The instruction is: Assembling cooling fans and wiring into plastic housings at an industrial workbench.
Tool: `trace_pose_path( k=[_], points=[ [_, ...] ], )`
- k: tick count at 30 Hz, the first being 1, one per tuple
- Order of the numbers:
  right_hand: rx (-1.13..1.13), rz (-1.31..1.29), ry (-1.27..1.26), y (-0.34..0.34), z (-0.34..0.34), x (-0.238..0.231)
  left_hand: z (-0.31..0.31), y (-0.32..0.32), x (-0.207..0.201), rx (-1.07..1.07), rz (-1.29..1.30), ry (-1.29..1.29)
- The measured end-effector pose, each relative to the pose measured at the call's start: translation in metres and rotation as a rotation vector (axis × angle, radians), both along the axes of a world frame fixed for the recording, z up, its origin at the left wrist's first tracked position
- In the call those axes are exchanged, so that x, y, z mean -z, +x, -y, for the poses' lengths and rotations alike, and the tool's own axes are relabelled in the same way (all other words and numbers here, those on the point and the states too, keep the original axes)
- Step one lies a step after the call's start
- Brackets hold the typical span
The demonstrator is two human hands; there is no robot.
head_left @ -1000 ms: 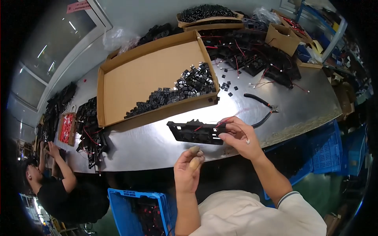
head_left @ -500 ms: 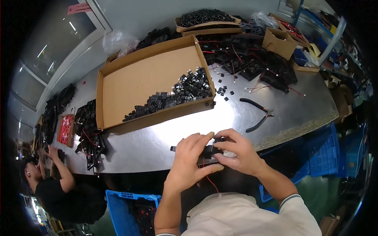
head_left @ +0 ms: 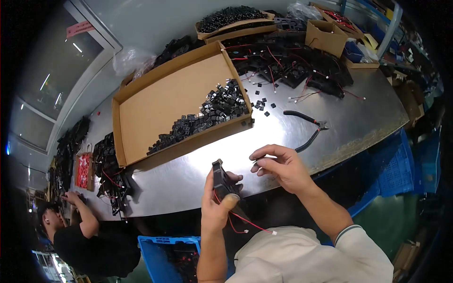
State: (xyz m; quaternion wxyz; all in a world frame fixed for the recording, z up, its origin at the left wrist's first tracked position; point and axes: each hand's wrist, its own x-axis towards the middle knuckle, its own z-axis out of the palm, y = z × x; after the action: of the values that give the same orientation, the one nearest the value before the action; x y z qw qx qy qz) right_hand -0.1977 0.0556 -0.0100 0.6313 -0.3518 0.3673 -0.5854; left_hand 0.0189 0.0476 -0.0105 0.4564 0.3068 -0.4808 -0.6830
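My left hand (head_left: 217, 212) is closed around a black plastic housing (head_left: 220, 178), held tilted up over the front edge of the table. Thin red wires (head_left: 243, 219) hang from the housing, ending in small white plugs near my lap. To the right of it, apart from the housing, my right hand (head_left: 281, 167) is in a pinch. A small dark bit shows at its fingertips, too little to name. Beyond both hands, a shallow cardboard box (head_left: 155, 94) holds a heap of small black square parts (head_left: 203, 115) along its near right side.
Black-handled cutting pliers (head_left: 309, 129) lie on the metal table (head_left: 349, 113), right of my hands. Several loose black parts (head_left: 261, 104) are scattered beside the box. Wired black housings (head_left: 297, 70) pile up at the back. A co-worker (head_left: 89, 231) sits at left; a blue crate (head_left: 160, 252) stands below.
My hands have moved apart; both were on the black piece before. The left now holds the housing more upright, and the right has drawn off to the right. The view has shifted slightly.
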Motion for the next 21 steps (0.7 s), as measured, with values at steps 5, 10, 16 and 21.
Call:
trace_pose_path(
  k=[5,10,16,21],
  points=[
    [0.038,0.03,-0.054,0.006,0.005,0.002,0.003,-0.017,0.002,-0.008,-0.454,0.348],
    [0.028,-0.032,-0.044,0.014,0.001,0.008,0.004,-0.009,0.012,-0.228,-0.129,0.134],
    [0.0,-0.676,-0.416,0.018,-0.014,0.013,0.027,-0.008,0.003,-0.458,-0.534,0.542],
    [0.268,-0.87,-0.501,0.015,-0.009,0.018,0.013,-0.015,0.011,-0.257,-0.565,0.5]
  ],
)
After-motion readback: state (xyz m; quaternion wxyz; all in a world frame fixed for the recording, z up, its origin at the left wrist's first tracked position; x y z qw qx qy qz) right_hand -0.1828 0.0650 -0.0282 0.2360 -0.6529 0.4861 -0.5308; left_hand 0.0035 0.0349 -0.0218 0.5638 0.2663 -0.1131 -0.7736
